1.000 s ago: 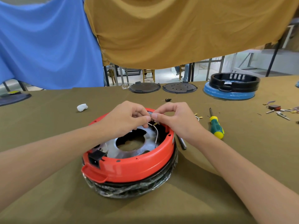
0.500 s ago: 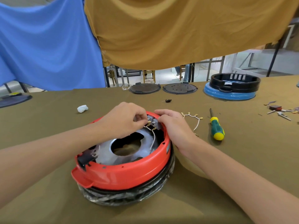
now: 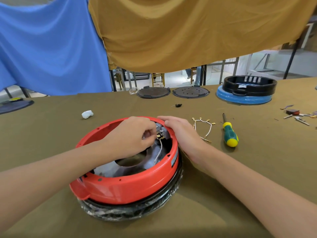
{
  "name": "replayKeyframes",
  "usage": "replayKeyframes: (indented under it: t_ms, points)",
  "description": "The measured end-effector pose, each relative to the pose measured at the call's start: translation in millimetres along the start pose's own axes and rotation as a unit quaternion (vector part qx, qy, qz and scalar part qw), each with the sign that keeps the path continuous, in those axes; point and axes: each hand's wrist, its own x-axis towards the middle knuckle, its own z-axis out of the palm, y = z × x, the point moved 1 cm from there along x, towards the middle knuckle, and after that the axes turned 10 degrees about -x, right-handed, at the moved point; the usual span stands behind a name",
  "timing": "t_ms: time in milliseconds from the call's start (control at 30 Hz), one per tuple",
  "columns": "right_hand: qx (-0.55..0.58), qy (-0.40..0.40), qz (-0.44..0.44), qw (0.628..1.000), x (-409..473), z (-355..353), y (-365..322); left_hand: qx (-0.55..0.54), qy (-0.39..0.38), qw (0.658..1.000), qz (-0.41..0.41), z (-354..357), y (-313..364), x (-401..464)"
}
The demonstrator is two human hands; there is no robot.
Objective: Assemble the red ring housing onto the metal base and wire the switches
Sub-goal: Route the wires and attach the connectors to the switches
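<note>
Red ring housing [image 3: 130, 186] — both hands on

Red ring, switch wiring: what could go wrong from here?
1. The left hand pinches a small terminal at the grey switches; it could slip or bend.
2. The white wire hangs loose over the metal base and may snag.
3. The right hand only rests on the red ring, which might shift.
</note>
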Motion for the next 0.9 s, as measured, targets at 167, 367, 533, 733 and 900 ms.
replayKeyframes:
  t_ms: [167, 367, 533, 733, 900]
  points:
    - [0.015, -0.001, -0.008, 1.0, 1.3, 0.2, 2.0, -0.003, 0.002, 1.0, 0.001, 2.5, -0.1, -0.1]
    - [0.007, -0.009, -0.01, 1.0, 2.1, -0.6, 3.3, -0.008, 0.002, 1.0, -0.002, 2.7, -0.7, -0.8]
    - [0.012, -0.008, -0.013, 1.0, 1.7, -0.5, 3.8, -0.006, 0.018, 1.0, 0.003, 6.3, 0.6, -0.9]
    - [0.009, -0.013, -0.016, 1.0, 2.0, -0.8, 5.0, -0.01, 0.036, 0.999, 0.003, 4.2, -0.3, -3.4]
    - [0.011, -0.016, -0.021, 1.0, 0.9, -0.9, 4.2, -0.004, 0.025, 1.0, -0.002, 5.4, 2.0, -1.7]
